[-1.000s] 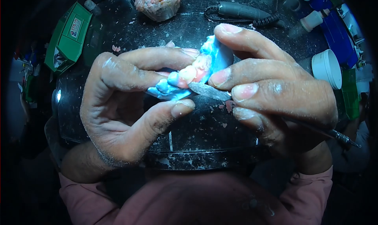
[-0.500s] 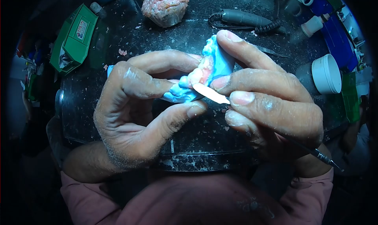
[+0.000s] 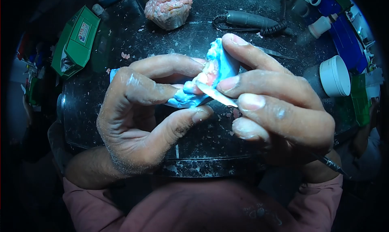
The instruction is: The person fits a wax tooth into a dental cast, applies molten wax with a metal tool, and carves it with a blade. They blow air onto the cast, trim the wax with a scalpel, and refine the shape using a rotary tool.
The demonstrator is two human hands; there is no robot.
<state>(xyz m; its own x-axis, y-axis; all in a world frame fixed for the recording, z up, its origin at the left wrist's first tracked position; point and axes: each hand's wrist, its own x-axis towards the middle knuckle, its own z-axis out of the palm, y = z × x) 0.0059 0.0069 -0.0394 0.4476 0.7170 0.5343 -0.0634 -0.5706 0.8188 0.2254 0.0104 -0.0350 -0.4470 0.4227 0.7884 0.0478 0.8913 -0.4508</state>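
My left hand [image 3: 139,114] grips a blue dental cast [image 3: 229,65] from the left, fingers behind it and thumb below. Teeth and a strip of pink wax [image 3: 211,69] run along the cast's near ridge. In my right hand [image 3: 287,106] is a wax carver [image 3: 219,96], pinched between thumb and fingers. Its pale, flat blade touches the cast beside a tooth, close to the wax. The carver's thin metal shaft shows again below the hand, ending in a fine tip. My right index finger rests on the cast's upper right edge.
A lump of pink wax [image 3: 169,8] stands at the back. Behind my right hand lie a grey handpiece [image 3: 253,19] with a coiled cord and a metal tool [image 3: 275,52]. A white tub [image 3: 335,76] and a small bottle [image 3: 321,27] are right; a green box [image 3: 79,39] is left.
The carver's blade has tilted and shifted slightly left and up along the tooth. My right fingers have moved a little with it, while the left hand holds the cast almost still.
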